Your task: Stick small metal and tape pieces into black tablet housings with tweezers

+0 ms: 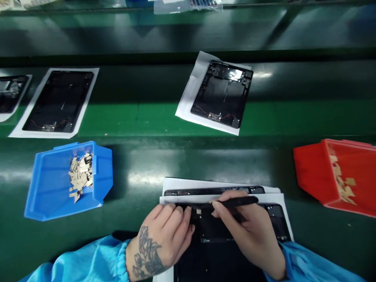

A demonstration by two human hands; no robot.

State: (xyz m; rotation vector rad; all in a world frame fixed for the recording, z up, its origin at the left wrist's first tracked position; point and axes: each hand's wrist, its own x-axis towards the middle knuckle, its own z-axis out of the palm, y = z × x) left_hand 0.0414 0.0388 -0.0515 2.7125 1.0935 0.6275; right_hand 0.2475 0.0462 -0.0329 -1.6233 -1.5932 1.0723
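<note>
A black tablet-like panel [217,256] lies on white sheets at the bottom centre. My right hand [249,227] is closed around a black pen-like tool [239,201], its thin tip pointing left over the panel's upper part. Close to that tip is a small pale piece [199,212] on the panel. My left hand [166,235] rests on the panel's upper left edge, fingers bent and pressed together; whether something small is between its fingertips is hidden. Behind, the edge of a second black panel [185,192] shows between the white sheets.
A blue bin [45,184] with pale pieces stands at left, a red bin [310,168] with similar pieces at right. Farther back, black panels [58,98] [220,92] [11,92] lie on white sheets on the green surface. Plastic packets [176,6] sit at the top edge.
</note>
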